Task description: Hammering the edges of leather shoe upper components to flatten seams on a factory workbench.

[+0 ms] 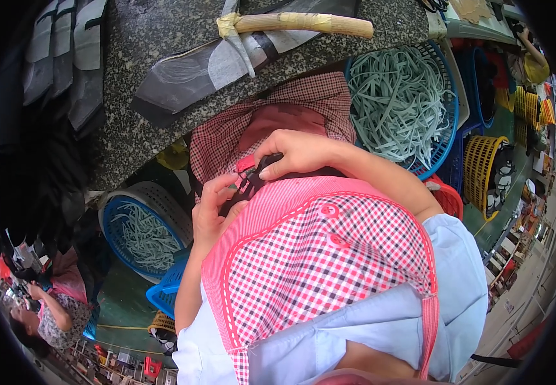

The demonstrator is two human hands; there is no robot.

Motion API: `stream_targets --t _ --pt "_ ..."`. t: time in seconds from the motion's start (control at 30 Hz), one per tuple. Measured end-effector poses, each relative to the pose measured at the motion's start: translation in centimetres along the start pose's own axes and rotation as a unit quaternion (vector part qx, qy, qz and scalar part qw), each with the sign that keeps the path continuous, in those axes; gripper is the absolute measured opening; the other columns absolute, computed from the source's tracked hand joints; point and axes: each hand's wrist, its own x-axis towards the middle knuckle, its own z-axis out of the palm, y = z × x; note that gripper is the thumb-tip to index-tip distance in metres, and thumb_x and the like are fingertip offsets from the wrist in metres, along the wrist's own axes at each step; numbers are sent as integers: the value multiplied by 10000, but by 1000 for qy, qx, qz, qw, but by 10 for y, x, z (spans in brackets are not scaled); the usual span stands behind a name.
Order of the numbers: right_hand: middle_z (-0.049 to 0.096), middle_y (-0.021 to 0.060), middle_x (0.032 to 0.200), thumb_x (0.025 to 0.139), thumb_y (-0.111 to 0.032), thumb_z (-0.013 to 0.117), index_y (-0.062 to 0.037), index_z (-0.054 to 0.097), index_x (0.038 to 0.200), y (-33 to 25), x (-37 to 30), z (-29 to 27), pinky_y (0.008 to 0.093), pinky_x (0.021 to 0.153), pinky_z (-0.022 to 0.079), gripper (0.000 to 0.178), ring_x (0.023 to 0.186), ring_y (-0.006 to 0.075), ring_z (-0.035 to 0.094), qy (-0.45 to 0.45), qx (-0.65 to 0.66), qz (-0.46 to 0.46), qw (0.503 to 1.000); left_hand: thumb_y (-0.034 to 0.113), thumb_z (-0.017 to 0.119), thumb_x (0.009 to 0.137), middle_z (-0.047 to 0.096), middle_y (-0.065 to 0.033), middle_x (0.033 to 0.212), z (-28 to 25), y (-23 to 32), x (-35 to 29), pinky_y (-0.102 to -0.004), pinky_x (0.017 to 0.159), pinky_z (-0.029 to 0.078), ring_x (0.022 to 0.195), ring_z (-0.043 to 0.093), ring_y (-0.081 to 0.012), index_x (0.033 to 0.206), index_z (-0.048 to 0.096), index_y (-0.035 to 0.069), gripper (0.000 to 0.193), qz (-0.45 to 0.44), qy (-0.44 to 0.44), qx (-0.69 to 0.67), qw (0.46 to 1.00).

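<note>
Low at my waist, both hands meet over a small black thing with a pink-red part [246, 164], whose kind I cannot make out. My right hand [294, 154] reaches in from the right, its bent fingers and thumb closed on the black part. From the left, my left hand [212, 208] has its fingers curled at the thing's lower end, and the fingertips are partly hidden. A pink checked apron [316, 256] lies just under the hands. Beyond them a red checked cloth [278, 112] covers my lap.
On the speckled stone worktop [156, 32] a hammer [303, 24] with a wooden handle rests on dark flat pieces [181, 77]. Pale green strips fill a blue basket [450, 115] at right and another basket [114, 237] at left. A co-worker [63, 314] sits at lower left.
</note>
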Motion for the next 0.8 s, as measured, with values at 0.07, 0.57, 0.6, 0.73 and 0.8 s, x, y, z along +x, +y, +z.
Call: stream_targets --t 0.07,0.57,0.6,0.73,0.8 --pt "610 36 692 820 -212 660 -14 634 871 -1 0 1 307 623 423 206 658 126 547 0 1 2 1000 85 715 801 672 -117 920 8 -12 -4 -284 700 530 795 684 -195 1189 512 47 440 40 71 -25 996" --pt "661 181 820 796 -223 677 -9 654 986 -3 3 10 403 685 467 287 763 322 633 1 -139 -43 989 114 732 783 672 -108 921 -5 10 9 -270 708 509 833 688 -201 1322 383 74 644 5 -63 54 997" --pt "661 180 816 797 -225 676 -10 654 988 -3 5 11 403 681 466 288 755 320 633 -5 -133 -38 990 104 743 773 671 -92 908 -5 8 9 -259 706 504 820 681 -172 1315 385 72 650 8 -56 38 998" --pt "657 179 806 801 -244 672 -13 654 966 -5 15 10 406 674 464 284 754 324 631 -27 -148 -22 988 58 782 726 606 -28 840 -2 -10 10 -201 708 473 782 589 -74 1281 376 75 689 -107 -22 -189 976" --pt "652 177 785 808 -261 665 -14 651 929 0 21 12 407 662 463 275 742 321 629 -42 -163 -25 985 32 788 707 553 -14 865 -6 -23 12 -204 729 471 808 554 -72 1261 389 75 685 -107 -12 -202 974"
